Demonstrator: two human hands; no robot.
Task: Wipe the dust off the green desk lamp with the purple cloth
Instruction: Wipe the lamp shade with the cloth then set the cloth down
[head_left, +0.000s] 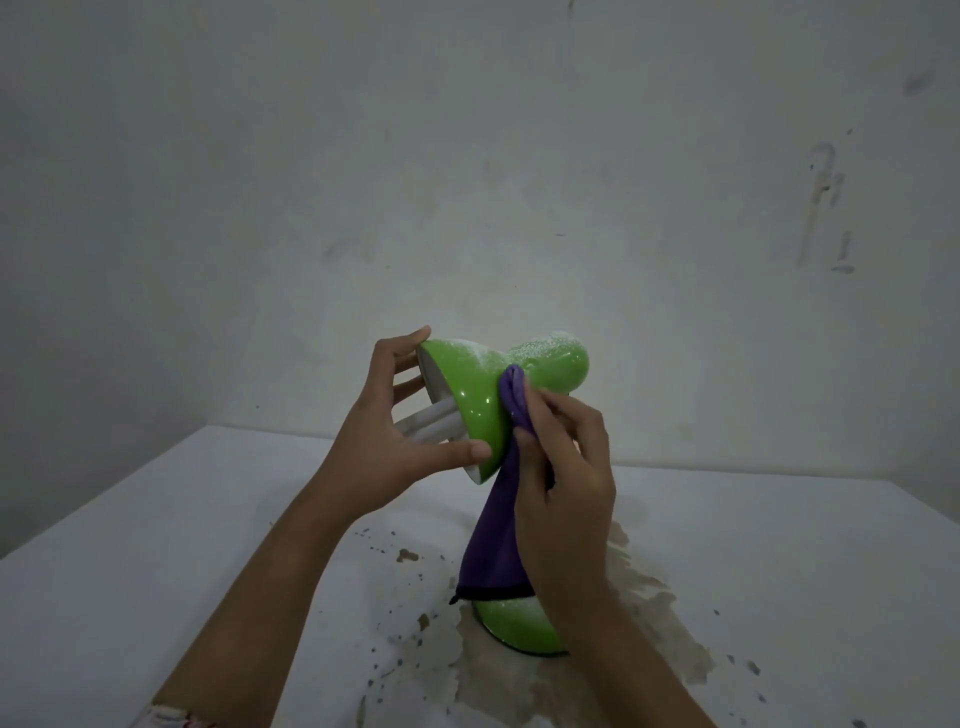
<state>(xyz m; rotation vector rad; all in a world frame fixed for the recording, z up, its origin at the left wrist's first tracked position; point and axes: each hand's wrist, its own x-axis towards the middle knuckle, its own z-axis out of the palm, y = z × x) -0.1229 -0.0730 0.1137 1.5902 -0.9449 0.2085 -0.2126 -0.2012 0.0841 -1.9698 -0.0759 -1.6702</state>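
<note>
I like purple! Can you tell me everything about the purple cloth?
The purple cloth looks soft and thin, with a dark hem along its bottom edge. The right hand pinches its top, pressing the bunched tip against the green lamp shade. The rest hangs down, covering the lamp's neck and touching the green base.

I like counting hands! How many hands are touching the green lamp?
2: the left hand grips the lamp shade's rim; the right hand presses the purple cloth on it.

Dim room; scuffed white wall; stained, speckled white table.
</note>
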